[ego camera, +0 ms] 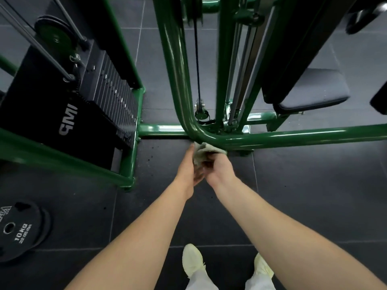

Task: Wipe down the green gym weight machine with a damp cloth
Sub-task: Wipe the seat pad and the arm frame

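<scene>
head view, looking down over both forearms. the cloth (206, 152), pale and bunched, sits just above frame centre, pressed against the underside of the bend in the green frame (209, 136), where the upright tubes curve into the low horizontal bar (303, 136) that runs off toward 3 o'clock.

progress, as a judgement: the wipe is mid-course. the cloth is on the lower bend only, so this joint is the part in hand. the tubes shine along their length, but gloss paint and wet film cannot be told apart here, so what has already been wiped cannot be read. likely left: the horizontal bar toward 3 o'clock, the short cross bar (161, 130) toward 9 o'clock, and the frame round the weight stack (109, 97) at 10 o'clock. dark specks lie on the floor (159, 162) just left of the hands.

fingers: the right hand (218, 169) grips the cloth, its fingers curled round the lower bunch; the tips are hidden in the fabric. the left hand (189, 166) lies along the cloth's left edge, fingers straight and held together, tips reaching the bend of the frame and touching the cloth; whether they press or only steady it cannot be told.

also in view: a seat pad (314, 91) at 2 o'clock, a 10 kg plate (18, 229) at 8 o'clock, pale shoes (192, 258) at 6 o'clock.
</scene>
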{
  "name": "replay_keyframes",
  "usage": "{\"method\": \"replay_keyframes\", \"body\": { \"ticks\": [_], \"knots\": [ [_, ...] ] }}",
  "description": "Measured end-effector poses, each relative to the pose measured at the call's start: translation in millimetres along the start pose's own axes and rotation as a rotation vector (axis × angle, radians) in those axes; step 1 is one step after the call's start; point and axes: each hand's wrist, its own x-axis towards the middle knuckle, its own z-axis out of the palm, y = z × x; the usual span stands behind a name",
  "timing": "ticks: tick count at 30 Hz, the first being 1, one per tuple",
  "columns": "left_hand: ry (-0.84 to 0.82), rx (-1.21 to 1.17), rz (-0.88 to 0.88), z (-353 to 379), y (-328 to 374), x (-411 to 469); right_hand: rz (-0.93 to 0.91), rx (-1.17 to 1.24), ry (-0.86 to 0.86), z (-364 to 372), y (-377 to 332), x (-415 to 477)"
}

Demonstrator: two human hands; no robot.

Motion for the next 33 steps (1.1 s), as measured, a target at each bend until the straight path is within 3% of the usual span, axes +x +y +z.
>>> {"method": "replay_keyframes", "body": {
  "ticks": [4, 8, 11, 14, 15, 16, 19, 23, 25, 29, 33],
  "knots": [
    [0.019, -0.275, 0.019, -17, 12, 14, 0.044, -0.112, -0.034, 42, 24, -18],
    [0.108, -0.235, 0.024, -17, 34, 23, -0.110, -0.625, 0.109, 48, 0, -26],
    [0.242, -0.132, 0.029, -2, 63, 20, -0.420, -0.953, 0.172, 31, -27, -44],
    [0.244, -0.156, 0.169, 9, 91, 12, -1.000, -1.274, 0.206, 18, -46, -47],
    [0.241, -0.165, 0.217, 12, 101, 6, -1.110, -1.399, 0.207, 16, -49, -37],
    [0.240, -0.181, 0.272, 13, 115, -2, -1.103, -1.522, 0.172, 16, -51, -28],
    [0.199, -0.212, 0.484, 17, 164, -23, -0.822, -1.734, 0.003, 14, -38, -15],
    [0.103, -0.124, 0.718, 33, 196, -41, -0.743, -1.818, 0.013, 22, -38, -23],
    [0.085, -0.061, 0.704, 32, 176, -38, -0.672, -1.918, -0.024, 32, -52, -30],
    [0.091, -0.063, 0.456, 16, 118, -19, -0.595, -2.132, -0.073, 43, -61, -34],
    [0.102, -0.063, 0.441, 24, 133, -40, -0.495, -2.101, -0.103, 45, -71, -40]
  ]
}}
